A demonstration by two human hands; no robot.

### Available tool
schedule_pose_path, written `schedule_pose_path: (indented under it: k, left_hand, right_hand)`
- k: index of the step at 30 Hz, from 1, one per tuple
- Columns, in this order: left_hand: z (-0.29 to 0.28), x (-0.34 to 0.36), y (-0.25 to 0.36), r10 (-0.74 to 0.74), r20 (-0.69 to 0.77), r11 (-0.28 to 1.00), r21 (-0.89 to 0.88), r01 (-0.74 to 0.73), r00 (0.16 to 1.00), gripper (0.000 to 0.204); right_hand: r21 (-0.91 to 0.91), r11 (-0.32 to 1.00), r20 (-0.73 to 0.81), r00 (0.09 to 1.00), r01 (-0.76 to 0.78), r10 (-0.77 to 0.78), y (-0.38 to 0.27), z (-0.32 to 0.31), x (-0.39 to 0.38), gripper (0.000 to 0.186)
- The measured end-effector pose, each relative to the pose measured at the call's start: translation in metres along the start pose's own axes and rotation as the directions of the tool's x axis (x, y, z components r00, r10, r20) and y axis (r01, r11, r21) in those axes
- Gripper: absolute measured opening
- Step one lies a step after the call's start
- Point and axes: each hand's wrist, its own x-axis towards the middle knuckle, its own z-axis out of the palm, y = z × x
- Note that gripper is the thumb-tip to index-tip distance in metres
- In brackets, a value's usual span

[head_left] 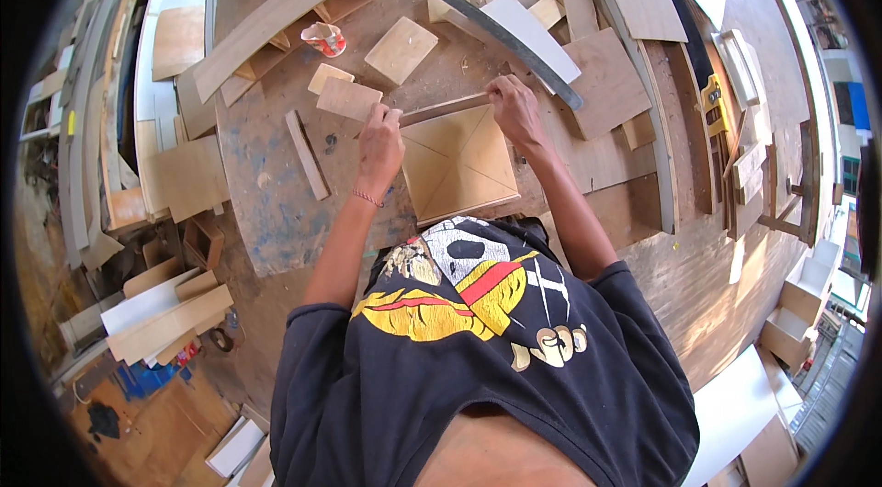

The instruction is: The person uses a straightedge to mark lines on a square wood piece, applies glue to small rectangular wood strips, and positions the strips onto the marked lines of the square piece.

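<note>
A square wooden panel (446, 176) with crossing diagonal lines lies on the worktable close to my body. Along its far edge runs a thin wooden strip (446, 108). My left hand (380, 145) has its fingers closed at the strip's left end, near the panel's far left corner. At the other end, my right hand (515, 110) pinches the strip with bent fingers. A small plywood rectangle (348, 100) lies just beyond my left hand, partly over a paler block (328, 78). Fingertips of both hands are partly hidden.
A red and white cup (324, 39) and a thick wooden block (401, 50) stand farther off. A long dark bar (505, 41) lies beyond my right hand. Left of me is a loose narrow strip (307, 154). A yellow tool (714, 104) rests at the right among stacked boards.
</note>
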Motion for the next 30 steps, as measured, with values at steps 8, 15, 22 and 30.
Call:
schedule_pose_path:
  k: [8,15,22,30]
  left_hand:
    - [-0.013,-0.013,0.010,-0.026,0.026,0.998,-0.059,0.027,0.999,0.008]
    - [-0.009,-0.015,0.009,-0.025,-0.036,0.998,-0.056,0.023,0.999,0.011]
    - [-0.002,-0.012,-0.005,-0.017,0.035,0.999,-0.031,0.018,0.999,0.013]
    - [-0.004,-0.012,-0.004,0.045,0.038,0.999,0.026,-0.046,0.998,0.017]
  right_hand:
    - [0.142,0.990,-0.009,1.000,0.026,-0.025,-0.002,-0.006,-0.016,0.004]
    - [0.047,0.999,0.026,0.999,0.023,-0.024,-0.007,-0.009,-0.016,0.008]
    - [-0.021,0.999,0.116,0.993,0.035,-0.032,-0.004,-0.008,-0.010,0.015]
    - [-0.281,0.958,-0.186,0.976,0.056,-0.111,0.002,-0.004,0.022,0.030]
